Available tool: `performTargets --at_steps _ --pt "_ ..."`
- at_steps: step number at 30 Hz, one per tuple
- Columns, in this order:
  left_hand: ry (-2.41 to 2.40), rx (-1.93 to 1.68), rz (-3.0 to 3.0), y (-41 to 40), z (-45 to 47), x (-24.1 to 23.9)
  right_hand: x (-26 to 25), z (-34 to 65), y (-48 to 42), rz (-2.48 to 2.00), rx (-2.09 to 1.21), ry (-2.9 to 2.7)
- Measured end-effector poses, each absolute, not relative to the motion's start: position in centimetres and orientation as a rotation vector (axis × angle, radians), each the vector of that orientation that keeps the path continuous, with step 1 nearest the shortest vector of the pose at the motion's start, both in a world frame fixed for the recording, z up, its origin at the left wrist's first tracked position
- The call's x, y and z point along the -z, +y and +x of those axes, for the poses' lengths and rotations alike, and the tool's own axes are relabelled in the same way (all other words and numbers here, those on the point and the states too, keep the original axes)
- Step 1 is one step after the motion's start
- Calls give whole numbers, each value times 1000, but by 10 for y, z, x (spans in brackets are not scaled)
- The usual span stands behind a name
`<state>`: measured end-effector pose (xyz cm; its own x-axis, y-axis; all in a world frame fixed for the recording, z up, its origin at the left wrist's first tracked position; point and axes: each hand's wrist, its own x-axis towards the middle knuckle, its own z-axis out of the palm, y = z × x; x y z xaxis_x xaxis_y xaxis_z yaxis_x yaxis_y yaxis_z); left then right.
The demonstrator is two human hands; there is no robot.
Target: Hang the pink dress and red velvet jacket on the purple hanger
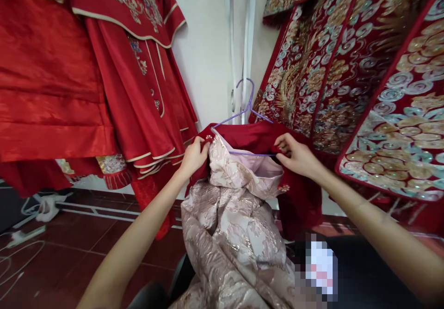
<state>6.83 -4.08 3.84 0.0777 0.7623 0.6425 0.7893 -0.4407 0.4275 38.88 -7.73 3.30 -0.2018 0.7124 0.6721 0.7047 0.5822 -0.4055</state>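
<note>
A dark red garment (301,198) with a pale pink brocade lining (232,225) hangs on a purple wire hanger (248,110) in front of me. My left hand (194,156) grips the garment's left collar edge, where the red cloth meets the brocade. My right hand (294,154) pinches the red cloth at the right shoulder, over the hanger's lower bar. The brocade spills down between my forearms toward my lap.
Red satin robes (114,77) with cream piping hang at the left. Heavily embroidered red panels (350,77) hang at the right. A white wall with a white rail (239,40) is behind. White cables (21,239) lie on the dark red tile floor.
</note>
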Motion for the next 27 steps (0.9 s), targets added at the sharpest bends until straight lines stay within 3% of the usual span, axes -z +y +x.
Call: performTargets --at_steps 3,6,12,19,27 --pt "-1518 1481 -2436 -54 101 -32 -28 349 -81 -971 -207 -1926" --pt "-1339 1302 -2734 -72 129 -22 -27 314 -93 -782 -426 -1931" --pt "-1354 1346 -2549 -76 135 -18 -19 309 -96 -758 -604 -1872" --pt "-1331 1643 -2550 -80 132 -15 -15 318 -92 -871 -473 -1789" --pt "-1357 1721 -2581 -83 130 -14 -17 313 -91 -881 -459 -1756"
